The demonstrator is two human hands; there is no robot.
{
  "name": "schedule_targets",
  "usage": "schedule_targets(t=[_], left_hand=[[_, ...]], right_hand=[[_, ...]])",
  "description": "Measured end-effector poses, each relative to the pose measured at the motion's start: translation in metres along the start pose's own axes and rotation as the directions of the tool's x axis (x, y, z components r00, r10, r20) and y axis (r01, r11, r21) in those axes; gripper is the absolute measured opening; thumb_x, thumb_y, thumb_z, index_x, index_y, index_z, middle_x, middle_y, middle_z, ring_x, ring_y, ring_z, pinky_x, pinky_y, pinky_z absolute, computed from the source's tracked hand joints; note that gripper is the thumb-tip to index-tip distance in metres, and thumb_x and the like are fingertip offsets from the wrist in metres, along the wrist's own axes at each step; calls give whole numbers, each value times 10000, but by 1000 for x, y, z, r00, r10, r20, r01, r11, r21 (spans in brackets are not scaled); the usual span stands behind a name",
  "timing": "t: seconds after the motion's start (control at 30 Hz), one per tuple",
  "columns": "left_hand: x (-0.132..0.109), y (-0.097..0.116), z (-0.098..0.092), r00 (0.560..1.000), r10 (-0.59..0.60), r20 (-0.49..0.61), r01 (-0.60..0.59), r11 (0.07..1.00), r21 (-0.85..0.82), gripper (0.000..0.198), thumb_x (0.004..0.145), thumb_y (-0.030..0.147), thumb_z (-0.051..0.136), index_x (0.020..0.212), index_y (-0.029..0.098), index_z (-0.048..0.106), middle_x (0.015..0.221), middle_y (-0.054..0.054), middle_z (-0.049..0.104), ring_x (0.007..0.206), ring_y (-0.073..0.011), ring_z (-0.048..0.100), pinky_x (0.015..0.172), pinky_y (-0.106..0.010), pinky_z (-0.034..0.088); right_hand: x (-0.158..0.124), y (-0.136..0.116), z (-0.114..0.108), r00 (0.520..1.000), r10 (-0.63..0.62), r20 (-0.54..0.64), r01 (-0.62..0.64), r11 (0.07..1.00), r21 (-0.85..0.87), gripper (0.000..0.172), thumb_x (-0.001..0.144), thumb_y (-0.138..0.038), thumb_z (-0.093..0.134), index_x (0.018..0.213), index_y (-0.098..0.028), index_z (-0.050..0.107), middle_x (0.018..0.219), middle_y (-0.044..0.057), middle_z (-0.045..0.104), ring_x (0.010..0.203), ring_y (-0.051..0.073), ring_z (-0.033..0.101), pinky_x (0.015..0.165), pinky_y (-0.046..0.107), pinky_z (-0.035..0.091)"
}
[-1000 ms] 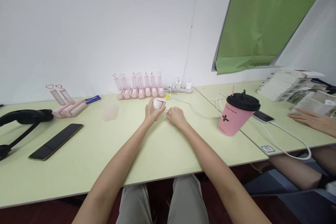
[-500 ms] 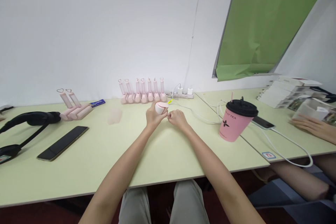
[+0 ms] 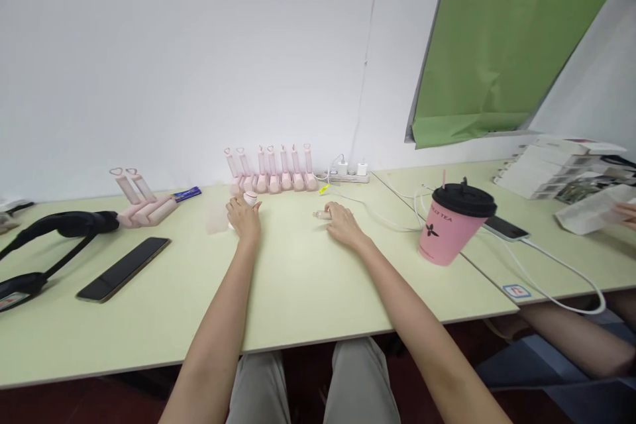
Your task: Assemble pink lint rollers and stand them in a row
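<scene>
My left hand (image 3: 243, 217) is curled over a pink cylindrical piece (image 3: 250, 198) with a whitish round end, low at the table; most of it is hidden by the fingers. To the right, my right hand (image 3: 344, 224) has its fingers closed around one end of a small clear tube (image 3: 322, 214), close to the tabletop. Beyond both hands stands a row of several pink devices (image 3: 273, 183), each with a thick rounded base and a translucent upright stem, some topped by a heart-shaped loop. A faint pale pink item (image 3: 217, 218) lies just left of my left hand.
Two more pink devices (image 3: 149, 211), a blue packet (image 3: 187, 194), a black phone (image 3: 124, 268) and a black headset (image 3: 64, 223) are on the left. A power strip (image 3: 350, 177), a pink cup (image 3: 452, 228) and a charging phone (image 3: 505, 228) are on the right. A co-worker's hand (image 3: 628, 212) holds white packaging.
My hands have come apart: the left moved left with the pink cylindrical piece, the right slightly right with the clear tube. The co-worker's hand shifted right and the white packaging turned.
</scene>
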State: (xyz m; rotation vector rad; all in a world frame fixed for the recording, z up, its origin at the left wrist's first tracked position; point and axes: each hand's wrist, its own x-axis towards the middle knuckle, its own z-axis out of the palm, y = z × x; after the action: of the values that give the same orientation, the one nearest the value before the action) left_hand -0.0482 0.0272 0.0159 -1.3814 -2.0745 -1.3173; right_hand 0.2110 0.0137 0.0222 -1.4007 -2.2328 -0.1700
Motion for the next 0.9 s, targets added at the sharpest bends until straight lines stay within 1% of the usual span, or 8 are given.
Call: schedule_targets(t=[0.13, 0.27, 0.33, 0.4, 0.47, 0.5, 0.6, 0.9], left_hand=[[-6, -18, 16, 976, 129, 174, -138, 990, 41, 557, 796, 426, 451, 1219, 71, 377, 1270, -238, 373, 1220, -362, 275, 954, -519, 238], [-9, 2, 12, 921, 346, 178, -323, 935, -146, 535, 844, 433, 348, 1279, 124, 307, 1342, -183, 316, 1301, -294, 166, 1019, -513, 144], [-16, 24, 6, 821, 532, 205, -477, 838, -265, 534, 833, 431, 381, 1282, 154, 302, 1317, -151, 365, 1273, -245, 253, 1025, -437, 209], [-27, 47, 3, 638, 707, 304, -622, 706, -339, 533, 794, 403, 464, 1256, 165, 343, 1264, -129, 435, 1205, -223, 358, 992, -379, 289], [-40, 65, 5, 475, 759, 445, -701, 632, -329, 418, 770, 322, 506, 1150, 155, 457, 1142, -122, 530, 1103, -217, 454, 921, -337, 366], [-46, 71, 7, 444, 731, 518, -715, 637, -286, 323, 773, 269, 493, 1072, 150, 509, 1057, -120, 571, 1041, -214, 496, 870, -320, 398], [-60, 79, 13, 475, 605, 640, -705, 696, -135, 196, 801, 182, 404, 907, 134, 562, 838, -122, 615, 849, -213, 579, 724, -310, 442], [-62, 68, 9, 501, 585, 638, -695, 711, -105, 225, 750, 198, 408, 809, 124, 612, 774, -137, 638, 748, -233, 605, 664, -320, 420]], right_hand=[[-6, 9, 0, 988, -151, 18, 152, 983, -100, 567, 665, 71, 303, 1175, -149, 416, 1103, 110, 509, 950, 178, 482, 795, 286, 344], [-1, 6, -2, 977, -202, 70, 212, 956, -204, 345, 785, -21, 336, 1048, -146, 521, 1046, 117, 551, 927, 193, 498, 794, 298, 342], [0, 2, -2, 970, -217, 112, 239, 937, -255, 197, 813, -115, 404, 916, -144, 570, 928, 122, 596, 902, 211, 517, 810, 314, 328], [0, -1, -2, 972, -191, 134, 222, 934, -279, 164, 829, -200, 437, 915, -148, 566, 842, 112, 617, 839, 209, 548, 783, 312, 331], [-1, -4, -2, 972, -174, 158, 212, 940, -268, 191, 849, -242, 419, 967, -159, 544, 841, 98, 626, 777, 186, 570, 709, 277, 342], [-2, -5, -2, 966, -188, 176, 229, 939, -256, 199, 857, -245, 406, 986, -164, 535, 861, 94, 627, 770, 177, 575, 675, 260, 341], [-3, -9, -1, 950, -234, 206, 281, 929, -241, 207, 859, -245, 396, 986, -162, 538, 902, 94, 623, 796, 168, 580, 635, 238, 335], [0, -21, 16, 978, 37, 207, 9, 975, -221, 261, 766, -283, 428, 753, -150, 652, 749, 120, 644, 726, 198, 584, 626, 265, 357]])
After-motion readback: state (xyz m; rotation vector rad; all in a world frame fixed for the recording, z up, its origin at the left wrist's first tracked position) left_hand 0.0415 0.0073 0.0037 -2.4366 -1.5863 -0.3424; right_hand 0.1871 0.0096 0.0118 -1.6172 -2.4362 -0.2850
